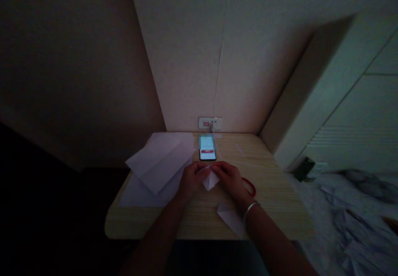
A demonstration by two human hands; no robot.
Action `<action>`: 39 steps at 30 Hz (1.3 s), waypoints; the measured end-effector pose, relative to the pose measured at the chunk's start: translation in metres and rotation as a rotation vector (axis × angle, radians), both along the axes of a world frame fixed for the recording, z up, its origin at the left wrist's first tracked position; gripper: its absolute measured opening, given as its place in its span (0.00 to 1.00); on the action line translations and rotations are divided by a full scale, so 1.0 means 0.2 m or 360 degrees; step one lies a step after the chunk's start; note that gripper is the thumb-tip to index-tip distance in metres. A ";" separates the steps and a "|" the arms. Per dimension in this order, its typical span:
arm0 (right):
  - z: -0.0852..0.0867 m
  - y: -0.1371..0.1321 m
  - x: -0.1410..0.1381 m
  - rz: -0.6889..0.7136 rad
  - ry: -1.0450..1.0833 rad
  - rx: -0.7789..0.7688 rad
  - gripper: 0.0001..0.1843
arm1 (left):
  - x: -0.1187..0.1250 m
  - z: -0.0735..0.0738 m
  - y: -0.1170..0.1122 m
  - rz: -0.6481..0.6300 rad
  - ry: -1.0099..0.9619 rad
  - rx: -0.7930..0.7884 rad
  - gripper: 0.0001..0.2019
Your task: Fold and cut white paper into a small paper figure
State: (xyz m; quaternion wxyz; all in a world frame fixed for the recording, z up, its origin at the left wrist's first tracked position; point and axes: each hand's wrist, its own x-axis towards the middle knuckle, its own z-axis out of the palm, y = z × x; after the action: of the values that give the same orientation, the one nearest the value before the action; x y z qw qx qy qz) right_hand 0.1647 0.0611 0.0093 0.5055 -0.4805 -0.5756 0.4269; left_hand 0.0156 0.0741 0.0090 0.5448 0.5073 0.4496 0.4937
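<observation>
A small folded white paper piece [210,180] sits between my two hands at the middle of a light wooden bedside table [273,185]. My left hand [192,177] pinches its upper left edge with closed fingers. My right hand [229,177], with a metal bangle on the wrist, pinches the upper right edge. Both hands rest low over the tabletop.
Several loose white sheets [158,164] lie at the table's left. A lit phone [207,147] lies by the wall under a socket plate [210,123]. Red-handled scissors [250,187] lie by my right hand, another folded paper [231,219] near the front edge. A bed [351,214] stands at right.
</observation>
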 end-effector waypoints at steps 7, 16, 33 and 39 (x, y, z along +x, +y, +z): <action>-0.03 0.01 0.01 -0.0030 -0.0031 -0.0061 0.11 | 0.00 0.02 0.00 -0.0027 -0.0113 0.0000 0.12; 0.01 -0.01 -0.01 0.0028 0.0014 -0.0010 0.12 | 0.00 0.02 0.00 0.0045 -0.0102 -0.0005 0.10; 0.02 -0.06 0.00 -0.0384 -0.1236 0.1104 0.10 | 0.03 0.05 -0.02 0.0162 -0.0316 0.0130 0.23; 0.04 -0.07 0.00 -0.0381 -0.1463 0.1187 0.12 | 0.02 0.04 -0.02 0.0062 -0.0543 0.0142 0.20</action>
State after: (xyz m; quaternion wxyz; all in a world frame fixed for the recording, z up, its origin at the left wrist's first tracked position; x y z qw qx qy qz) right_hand 0.1643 0.0465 0.0176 0.3840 -0.4676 -0.7878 -0.1150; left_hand 0.0204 0.0710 0.0166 0.5804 0.4310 0.3380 0.6026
